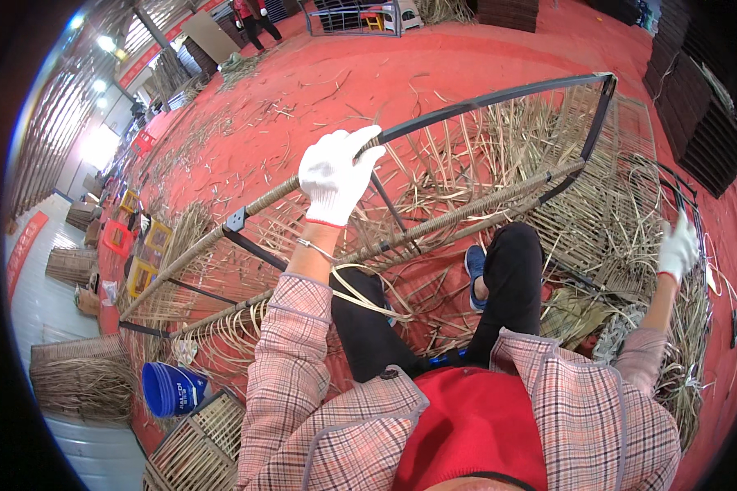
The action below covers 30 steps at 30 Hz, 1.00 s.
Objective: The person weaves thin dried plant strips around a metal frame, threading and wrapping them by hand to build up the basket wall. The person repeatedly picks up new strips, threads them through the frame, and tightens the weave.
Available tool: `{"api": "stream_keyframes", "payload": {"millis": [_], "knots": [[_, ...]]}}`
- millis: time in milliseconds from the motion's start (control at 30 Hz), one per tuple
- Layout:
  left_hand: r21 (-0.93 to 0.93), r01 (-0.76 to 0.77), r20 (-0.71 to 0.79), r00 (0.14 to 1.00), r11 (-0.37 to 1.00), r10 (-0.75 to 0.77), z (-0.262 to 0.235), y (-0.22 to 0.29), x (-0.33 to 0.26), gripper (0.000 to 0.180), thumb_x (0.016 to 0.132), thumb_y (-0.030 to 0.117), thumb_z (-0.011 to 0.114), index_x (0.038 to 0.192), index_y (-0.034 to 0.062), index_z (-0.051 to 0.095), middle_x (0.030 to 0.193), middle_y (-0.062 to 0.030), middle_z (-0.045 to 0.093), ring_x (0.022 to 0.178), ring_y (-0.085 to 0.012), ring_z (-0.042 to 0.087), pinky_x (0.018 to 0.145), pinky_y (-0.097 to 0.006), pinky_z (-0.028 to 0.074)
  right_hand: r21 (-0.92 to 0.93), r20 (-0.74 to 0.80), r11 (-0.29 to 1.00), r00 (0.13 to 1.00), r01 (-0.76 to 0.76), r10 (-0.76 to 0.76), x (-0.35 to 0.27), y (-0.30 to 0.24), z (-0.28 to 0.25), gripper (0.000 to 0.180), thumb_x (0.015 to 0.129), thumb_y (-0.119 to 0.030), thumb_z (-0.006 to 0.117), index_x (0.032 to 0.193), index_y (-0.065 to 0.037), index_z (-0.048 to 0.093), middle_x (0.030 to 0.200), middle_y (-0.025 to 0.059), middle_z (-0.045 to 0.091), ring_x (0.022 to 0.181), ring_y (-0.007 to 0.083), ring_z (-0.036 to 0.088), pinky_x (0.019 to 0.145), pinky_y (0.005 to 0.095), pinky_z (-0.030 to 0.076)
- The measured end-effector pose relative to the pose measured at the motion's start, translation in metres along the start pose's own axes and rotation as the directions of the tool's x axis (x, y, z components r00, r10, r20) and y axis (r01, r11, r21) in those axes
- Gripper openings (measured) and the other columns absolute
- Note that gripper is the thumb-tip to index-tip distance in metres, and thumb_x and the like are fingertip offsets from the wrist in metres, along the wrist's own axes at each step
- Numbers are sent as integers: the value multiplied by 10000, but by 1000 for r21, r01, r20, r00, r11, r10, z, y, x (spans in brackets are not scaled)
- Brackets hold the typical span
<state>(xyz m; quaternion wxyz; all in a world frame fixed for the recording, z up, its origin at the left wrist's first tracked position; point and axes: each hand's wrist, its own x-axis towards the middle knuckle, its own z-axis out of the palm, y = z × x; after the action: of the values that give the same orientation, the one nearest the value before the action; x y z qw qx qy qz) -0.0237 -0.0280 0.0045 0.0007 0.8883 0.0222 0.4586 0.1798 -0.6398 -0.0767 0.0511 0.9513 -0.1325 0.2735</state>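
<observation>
A long frame of dark metal bars (499,96), partly wrapped in tan cane strips, stands tilted across my knees. My left hand (336,176), in a white knit glove, is closed around its upper bar where the wrapping meets bare metal. A loose pale strip (368,299) hangs in a loop below my left wrist. Far out to the right, my right hand (678,247), also gloved, is over a bundle of brown strips (684,327) beside another dark bar. Its fingers look stretched out, and I see nothing held in them.
Loose strips and a woven panel (606,204) lie on the red floor (450,65) beyond the frame. A blue bucket (172,389) stands at the left, by a slatted panel (196,446). Dark stacks (696,114) rise at the right. Coloured stools (116,237) and another person (256,20) are farther off.
</observation>
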Motion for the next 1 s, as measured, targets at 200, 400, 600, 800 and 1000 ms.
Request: {"api": "stream_keyframes", "payload": {"millis": [200, 400, 600, 800, 1000], "knots": [[-115, 72, 77, 995, 991, -64, -9, 7, 7, 256, 776, 257, 842, 1015, 188, 781, 806, 3, 653, 721, -185, 646, 698, -343, 530, 890, -401, -118, 632, 441, -663, -160, -261, -126, 350, 847, -49, 743, 1191, -105, 720, 1174, 114, 725, 1120, 314, 679, 967, 421, 543], [-135, 180, 173, 973, 974, -156, -12, 9, 9, 249, 809, 221, 824, 1039, 140, 775, 887, -21, 736, 752, -161, 718, 701, -305, 569, 972, -137, -232, 713, -37, -688, -229, -434, -137, 498, 1008, -170, 587, 1494, -94, 507, 1460, 177, 569, 1363, 343, 542, 1082, 406, 482], [-127, 207, 141, 972, 970, -189, -6, 10, 10, 241, 782, 229, 837, 992, 131, 770, 840, -16, 748, 732, -160, 730, 686, -299, 568, 664, -108, -666, 838, -340, -535, -218, -506, -120, 559, 1041, -54, 562, 1571, -78, 387, 1525, 147, 533, 1408, 270, 502, 1126, 375, 469], [-94, 148, 139, 981, 985, -134, -7, 6, 9, 249, 790, 238, 835, 1008, 134, 773, 873, -18, 763, 745, -176, 739, 683, -304, 569, -221, -87, -481, 508, -848, -857, -193, -527, -109, 428, 1018, -57, 609, 1428, 6, 502, 1410, 158, 601, 1146, 197, 652, 995, 342, 558], [-130, 126, 132, 985, 984, -108, -7, 4, 6, 288, 795, 266, 849, 1039, 136, 768, 904, -26, 754, 743, -188, 728, 683, -306, 563, 927, -364, -301, 737, 225, -570, -218, -462, -80, 44, 944, -131, 645, 961, -91, 652, 876, 120, 668, 850, 353, 670, 759, 427, 542]]}}
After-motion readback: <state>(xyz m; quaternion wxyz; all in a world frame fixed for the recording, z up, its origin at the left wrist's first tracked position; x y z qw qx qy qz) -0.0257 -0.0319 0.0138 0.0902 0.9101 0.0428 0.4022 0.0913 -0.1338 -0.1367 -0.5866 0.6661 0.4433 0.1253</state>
